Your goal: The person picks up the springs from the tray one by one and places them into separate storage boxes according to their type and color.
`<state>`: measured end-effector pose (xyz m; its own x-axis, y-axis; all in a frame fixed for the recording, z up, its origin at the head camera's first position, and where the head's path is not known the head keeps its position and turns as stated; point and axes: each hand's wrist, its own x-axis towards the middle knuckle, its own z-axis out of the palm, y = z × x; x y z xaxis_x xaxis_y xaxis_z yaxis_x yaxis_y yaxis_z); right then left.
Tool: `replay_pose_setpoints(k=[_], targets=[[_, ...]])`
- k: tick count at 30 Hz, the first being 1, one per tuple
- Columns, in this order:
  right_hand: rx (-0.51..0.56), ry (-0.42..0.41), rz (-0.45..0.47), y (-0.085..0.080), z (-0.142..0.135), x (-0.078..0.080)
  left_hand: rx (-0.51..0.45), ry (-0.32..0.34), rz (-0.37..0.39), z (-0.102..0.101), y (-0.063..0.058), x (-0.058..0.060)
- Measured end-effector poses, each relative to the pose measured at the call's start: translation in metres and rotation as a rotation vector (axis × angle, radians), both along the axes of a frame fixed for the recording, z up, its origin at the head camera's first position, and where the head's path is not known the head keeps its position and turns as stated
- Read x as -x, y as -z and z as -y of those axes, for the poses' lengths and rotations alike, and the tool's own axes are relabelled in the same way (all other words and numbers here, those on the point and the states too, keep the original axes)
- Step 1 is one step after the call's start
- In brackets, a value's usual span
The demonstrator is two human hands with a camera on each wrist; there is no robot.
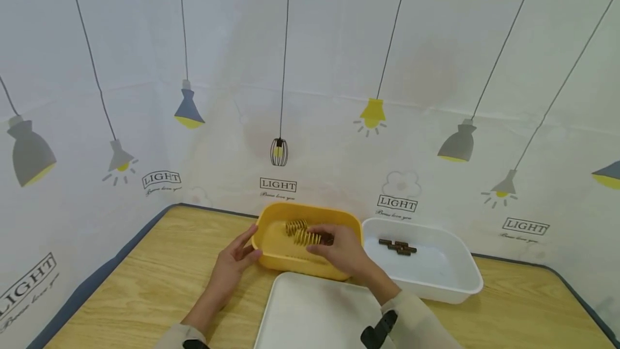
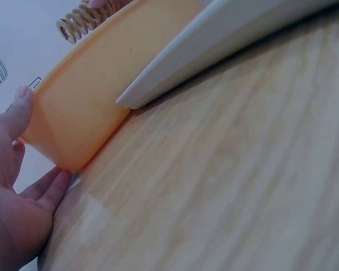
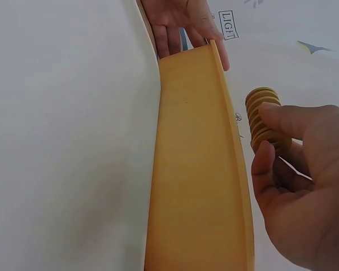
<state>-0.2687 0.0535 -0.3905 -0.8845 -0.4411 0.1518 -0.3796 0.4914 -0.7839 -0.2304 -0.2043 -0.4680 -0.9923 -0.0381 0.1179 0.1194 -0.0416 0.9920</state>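
In the head view my right hand (image 1: 341, 246) is over the yellow bin (image 1: 310, 271), pinching a thick yellow coil spring (image 1: 306, 238) between thumb and fingers. The right wrist view has this spring (image 3: 263, 116) tilted above the bin's rim. Beside it in the bin lies another yellow spring (image 1: 296, 227); a darker piece shows partly beneath my right hand. My left hand (image 1: 232, 263) rests at the bin's left end with extended fingers. From the left wrist, one digit of that hand (image 2: 17, 186) touches near the rim and other fingertips are at the bottom edge.
To the right stands a white bin (image 1: 450, 284) holding several small dark brown springs (image 1: 398, 246). A flat white tray (image 1: 310, 316) lies in front of the yellow bin, close against it. Behind the wooden table (image 1: 131, 295) hangs a lamp-printed curtain (image 1: 329, 171).
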Motion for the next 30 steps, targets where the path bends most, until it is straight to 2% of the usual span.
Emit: replay_pose_setpoints(k=[8, 30], targets=[[-0.049, 0.008, -0.024, 0.006, 0.002, 0.015, -0.013, 0.005, -0.010, 0.001, 0.003, 0.001], [-0.110, -0.002, 0.028, 0.014, 0.007, 0.029, -0.005, 0.011, 0.001, 0.000, 0.004, 0.002]])
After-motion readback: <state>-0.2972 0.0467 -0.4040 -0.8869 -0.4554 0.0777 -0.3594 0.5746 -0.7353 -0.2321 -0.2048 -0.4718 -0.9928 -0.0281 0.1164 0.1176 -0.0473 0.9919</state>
